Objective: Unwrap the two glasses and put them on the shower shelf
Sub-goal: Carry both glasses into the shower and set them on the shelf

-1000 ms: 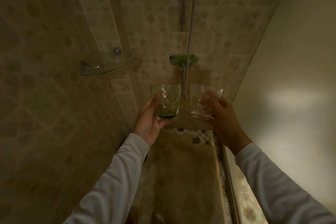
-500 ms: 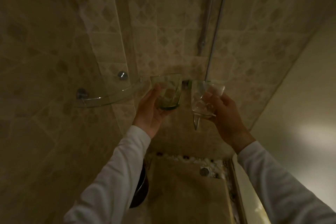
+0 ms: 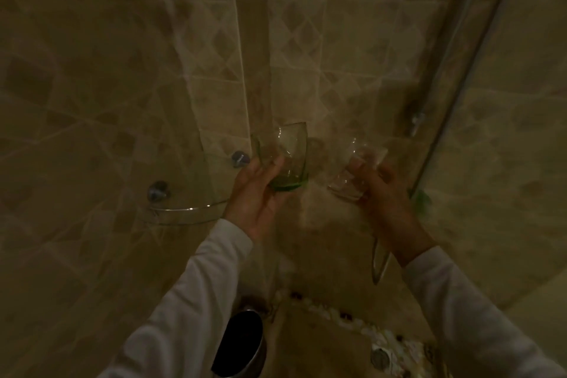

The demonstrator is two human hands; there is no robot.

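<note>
My left hand (image 3: 256,196) holds a green-tinted glass (image 3: 287,159) upright by its lower half, just right of the glass corner shelf (image 3: 184,212). The glass's base is about level with the shelf and apart from it. My right hand (image 3: 383,196) grips a clear glass (image 3: 356,172), tilted with its rim toward the upper right. Neither glass has any wrapping on it. The shelf is fixed to the tiled corner by two round metal mounts (image 3: 158,190) and carries nothing that I can see.
Tiled walls meet in a corner behind the shelf. A shower pipe (image 3: 429,80) and a glass door edge (image 3: 478,70) run down on the right. A dark metal bin (image 3: 239,344) stands on the floor below, beside a pebble border (image 3: 331,313) and a drain (image 3: 379,357).
Both hands have carried the glasses forward toward the corner, and the shelf now looms larger and closer to the green glass. The clear glass has tilted more.
</note>
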